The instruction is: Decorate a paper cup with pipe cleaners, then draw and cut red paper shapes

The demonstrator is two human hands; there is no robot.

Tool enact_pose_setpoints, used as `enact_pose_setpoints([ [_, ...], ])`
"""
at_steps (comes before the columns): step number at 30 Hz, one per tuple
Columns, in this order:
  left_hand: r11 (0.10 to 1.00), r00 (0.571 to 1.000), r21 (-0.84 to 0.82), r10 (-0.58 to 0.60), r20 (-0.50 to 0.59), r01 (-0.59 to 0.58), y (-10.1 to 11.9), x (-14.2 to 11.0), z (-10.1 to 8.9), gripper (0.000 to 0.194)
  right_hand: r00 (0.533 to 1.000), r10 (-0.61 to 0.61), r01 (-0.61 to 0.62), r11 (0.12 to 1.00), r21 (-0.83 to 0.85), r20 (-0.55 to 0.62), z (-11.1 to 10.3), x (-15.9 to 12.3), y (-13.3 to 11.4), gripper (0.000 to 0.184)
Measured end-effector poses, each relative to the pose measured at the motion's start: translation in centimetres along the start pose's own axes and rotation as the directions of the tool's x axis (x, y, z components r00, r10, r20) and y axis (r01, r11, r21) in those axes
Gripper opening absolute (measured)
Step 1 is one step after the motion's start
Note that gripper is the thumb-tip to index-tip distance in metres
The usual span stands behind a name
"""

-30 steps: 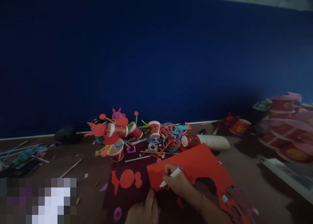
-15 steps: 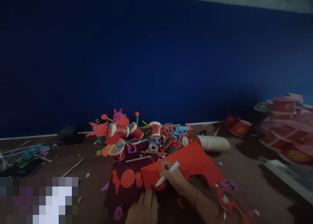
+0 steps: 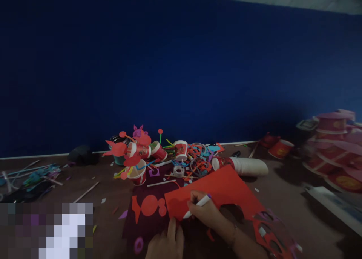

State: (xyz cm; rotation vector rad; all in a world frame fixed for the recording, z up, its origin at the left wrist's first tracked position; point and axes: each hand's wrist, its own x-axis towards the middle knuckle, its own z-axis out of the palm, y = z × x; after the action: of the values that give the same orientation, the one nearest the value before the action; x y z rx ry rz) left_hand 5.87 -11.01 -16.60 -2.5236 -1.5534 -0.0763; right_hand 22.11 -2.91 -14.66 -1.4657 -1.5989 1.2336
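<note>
My right hand (image 3: 207, 213) grips a white marker (image 3: 197, 206) with a purple cap end, its tip down on the lower left corner of a red paper sheet (image 3: 223, 189) that has pieces cut out of it. My left hand (image 3: 166, 243) lies at the bottom edge with its fingers pressed on the sheet's near corner and on the dark maroon mat (image 3: 141, 221) below. On the mat, left of the sheet, lie red paper cut-outs (image 3: 149, 206) shaped like circles and a fin.
Behind the sheet sits a heap of red paper cups (image 3: 138, 151), coloured straws and paper scraps, a tape roll (image 3: 178, 171) and a lying stack of white cups (image 3: 246, 166). More red cups and pink lids (image 3: 330, 138) stand at the right. A blue wall (image 3: 181, 70) closes the back.
The red sheet has shifted slightly left and back under my hands; the marker tip stays near its lower left corner. My left hand has barely moved.
</note>
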Motion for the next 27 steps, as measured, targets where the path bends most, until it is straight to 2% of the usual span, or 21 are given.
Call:
enact_pose_setpoints([
  [12,1.000,0.997,0.004,0.014,-0.074,-0.014,-0.10,0.01,0.25,0.027,0.999,0.047,-0.047,0.999,-0.001,0.007,0.06,-0.14,-0.30,0.020],
  [27,0.997,0.997,0.068,0.040,-0.070,-0.035,-0.14,0.14,0.78,0.027,0.999,0.035,-0.035,0.999,0.009,-0.005,0.27,0.05,0.13,0.020],
])
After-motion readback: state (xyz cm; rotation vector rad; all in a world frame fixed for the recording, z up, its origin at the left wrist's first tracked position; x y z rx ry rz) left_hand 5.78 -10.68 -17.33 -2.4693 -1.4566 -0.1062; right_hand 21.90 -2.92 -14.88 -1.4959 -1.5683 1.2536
